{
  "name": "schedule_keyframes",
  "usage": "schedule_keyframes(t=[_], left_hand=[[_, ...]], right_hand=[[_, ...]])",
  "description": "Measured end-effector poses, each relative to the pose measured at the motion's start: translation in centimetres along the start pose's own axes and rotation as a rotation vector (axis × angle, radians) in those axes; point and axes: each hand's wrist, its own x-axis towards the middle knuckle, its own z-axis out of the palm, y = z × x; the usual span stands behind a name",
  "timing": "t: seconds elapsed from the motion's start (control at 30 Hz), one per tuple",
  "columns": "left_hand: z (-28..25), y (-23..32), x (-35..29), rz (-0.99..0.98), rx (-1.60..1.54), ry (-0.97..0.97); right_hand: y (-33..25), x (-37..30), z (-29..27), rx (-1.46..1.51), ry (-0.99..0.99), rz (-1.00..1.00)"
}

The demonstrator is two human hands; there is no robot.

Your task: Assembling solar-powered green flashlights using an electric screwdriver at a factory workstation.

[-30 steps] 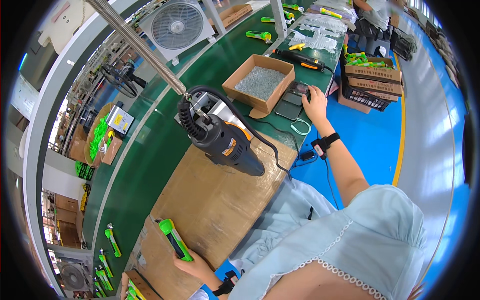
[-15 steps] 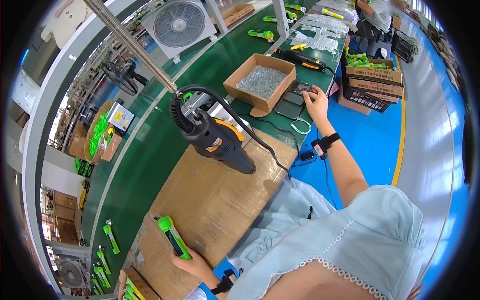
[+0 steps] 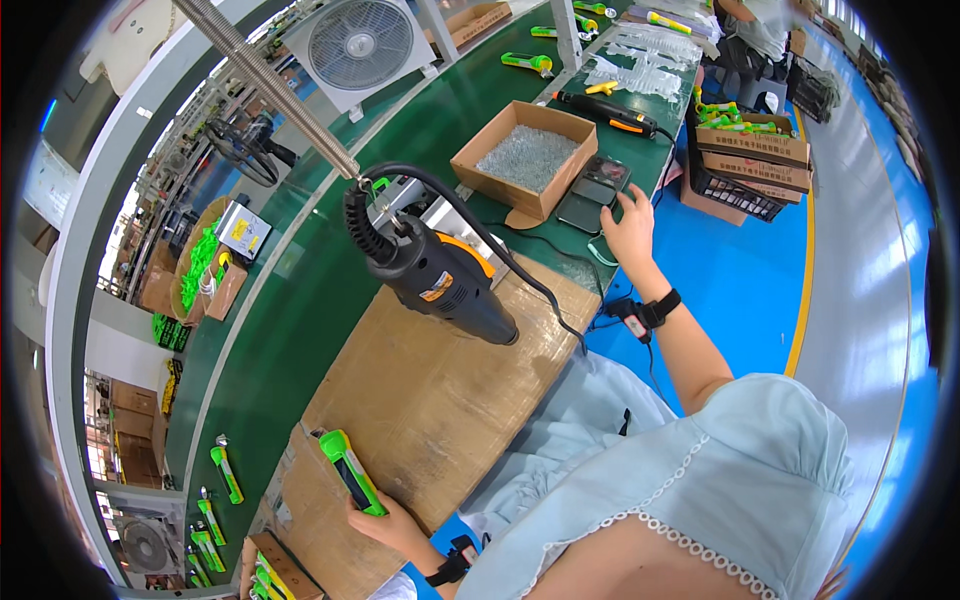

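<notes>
My left hand (image 3: 385, 525) is closed round the lower end of a green and black handheld work light (image 3: 352, 473), held tilted over the cardboard sheet at the near left. My right hand (image 3: 630, 228) is raised at the right edge of the bench, thumb and fingers apart, with nothing visible in them. Beside it lies a dark flat case (image 3: 594, 195) in two sections, with a pale green strap (image 3: 601, 250) partly behind the hand. Between my hands a black electric screwdriver (image 3: 455, 290) hangs tip down from a coiled spring, touched by neither hand.
A cardboard box of small clear parts (image 3: 530, 155) stands beside the dark case. Another black and orange screwdriver (image 3: 610, 115) lies beyond. Cardboard (image 3: 430, 400) covers the near bench. More green lights (image 3: 226, 472) lie on the green belt at left. Stacked boxes (image 3: 750, 145) stand at right.
My right hand has drawn back from the dark case toward me, and its fingers have spread. My left hand still holds the work light in nearly the same place.
</notes>
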Motion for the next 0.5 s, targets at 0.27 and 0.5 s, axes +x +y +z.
schedule_keyframes(t=[0.27,0.5], left_hand=[[-0.2,0.2,0.0,-0.017,-0.014,-0.016],[-0.4,0.2,0.3,-0.088,-0.029,-0.025]], right_hand=[[1.7,8.2,0.5,-0.012,-0.476,-0.682],[1.1,8.9,0.8,0.074,-0.639,-0.783]])
